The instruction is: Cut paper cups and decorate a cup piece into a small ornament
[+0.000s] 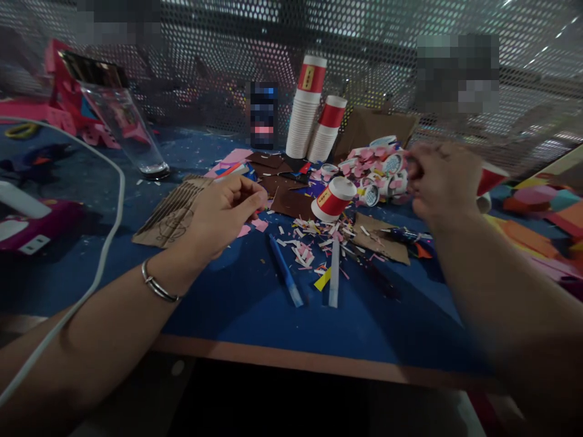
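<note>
My left hand (228, 209) is above the table, its fingers curled and thumb close to the forefinger. Anything inside that grip is too small or hidden to make out. Below it lies a piece of ribbed brown cardboard (159, 221) with a drawn pattern. My right hand (441, 176), blurred, hovers by a pile of pink and white paper pieces and small round parts (373, 167); its fingertips are unclear. Between my hands a red and white paper cup (334, 199) rests tilted on paper scraps. A blue pen (286, 272) and a whitish translucent stick (334, 273) lie in front.
Two stacks of paper cups (303, 121) stand at the back, near a perforated metal screen (204, 67). A clear glass (130, 130) leans at left. A white cable (112, 243) crosses my left forearm. Cut coloured paper (532, 240) lies at right. The blue table (241, 315) has a wooden front edge.
</note>
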`<state>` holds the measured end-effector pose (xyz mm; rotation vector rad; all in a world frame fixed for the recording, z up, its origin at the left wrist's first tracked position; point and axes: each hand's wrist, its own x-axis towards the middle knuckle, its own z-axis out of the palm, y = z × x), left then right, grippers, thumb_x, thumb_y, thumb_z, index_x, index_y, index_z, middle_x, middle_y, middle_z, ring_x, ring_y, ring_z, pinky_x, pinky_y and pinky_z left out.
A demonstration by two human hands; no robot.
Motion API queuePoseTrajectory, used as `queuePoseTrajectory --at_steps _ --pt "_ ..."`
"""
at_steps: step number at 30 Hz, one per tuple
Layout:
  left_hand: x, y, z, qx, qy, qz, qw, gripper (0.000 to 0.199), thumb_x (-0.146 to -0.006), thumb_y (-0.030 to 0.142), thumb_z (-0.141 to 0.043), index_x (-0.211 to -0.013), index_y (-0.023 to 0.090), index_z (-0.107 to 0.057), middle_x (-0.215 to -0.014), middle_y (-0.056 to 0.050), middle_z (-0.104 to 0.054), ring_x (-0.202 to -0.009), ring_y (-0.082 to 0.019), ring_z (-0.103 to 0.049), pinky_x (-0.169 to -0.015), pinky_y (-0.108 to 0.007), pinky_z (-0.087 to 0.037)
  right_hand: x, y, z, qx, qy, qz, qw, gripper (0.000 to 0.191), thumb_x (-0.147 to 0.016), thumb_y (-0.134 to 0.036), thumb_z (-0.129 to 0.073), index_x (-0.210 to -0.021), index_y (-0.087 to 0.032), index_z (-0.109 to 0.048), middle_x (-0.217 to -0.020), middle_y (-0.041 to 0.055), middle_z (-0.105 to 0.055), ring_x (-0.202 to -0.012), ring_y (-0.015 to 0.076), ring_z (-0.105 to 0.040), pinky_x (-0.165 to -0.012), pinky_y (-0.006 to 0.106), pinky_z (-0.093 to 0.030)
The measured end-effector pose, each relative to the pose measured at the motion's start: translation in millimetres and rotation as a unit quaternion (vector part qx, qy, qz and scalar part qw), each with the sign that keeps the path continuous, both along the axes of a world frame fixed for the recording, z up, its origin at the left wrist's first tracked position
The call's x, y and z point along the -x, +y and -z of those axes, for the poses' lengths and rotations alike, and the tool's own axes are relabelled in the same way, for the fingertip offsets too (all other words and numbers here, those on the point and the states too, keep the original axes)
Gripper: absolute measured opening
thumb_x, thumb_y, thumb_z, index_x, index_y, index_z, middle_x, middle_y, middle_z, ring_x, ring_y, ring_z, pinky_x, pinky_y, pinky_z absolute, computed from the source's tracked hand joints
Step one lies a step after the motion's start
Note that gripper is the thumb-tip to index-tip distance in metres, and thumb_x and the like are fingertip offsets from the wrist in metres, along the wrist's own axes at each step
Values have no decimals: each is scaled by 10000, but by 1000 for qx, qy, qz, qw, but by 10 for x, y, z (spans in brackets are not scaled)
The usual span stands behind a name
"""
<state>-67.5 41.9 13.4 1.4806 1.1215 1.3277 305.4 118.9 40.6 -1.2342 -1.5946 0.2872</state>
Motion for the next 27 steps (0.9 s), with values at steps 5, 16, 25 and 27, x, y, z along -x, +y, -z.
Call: queuePoseTrajectory --at_steps 5,16,25,27 --pt "14 35 27 -12 24 -13 1000 219 -919 313 -714 -728 208 -725 -707 -26 -682 -648 -137 -592 -651 -305 -463 544 -567 44 8 -111 14 994 57 -854 -215 -807 -885 -200 -761 -717 18 -689 -579 109 -540 -590 309 -405" --pt "9 45 6 -42 85 -19 995 205 -906 244 -627 -730 204 -724 -706 -17 -695 -641 -128 -603 -611 -263 -470 675 -611 139 -8 -244 -17 970 31 -899 -274 -711 -879 -250 -708 -813 40 -729 -627 188 -591 -619 349 -460" --pt "22 -3 23 -153 178 -27 972 262 -900 323 -737 -1128 200 -699 -1019 -51 -751 -830 -174 -673 -735 -309 -532 629 -856 -14 -106 -228 19 968 67 -998 -339 -678 -969 -285 -705 -861 51 -705 -686 220 -607 -639 388 -481" --pt "-46 -93 -3 -225 212 -22 951 459 -874 330 -786 -1284 181 -646 -1216 -102 -735 -1037 -234 -693 -857 -361 -559 706 -953 -37 -132 -246 -14 960 34 -986 -297 -697 -970 -273 -714 -851 44 -704 -698 218 -628 -645 382 -485"
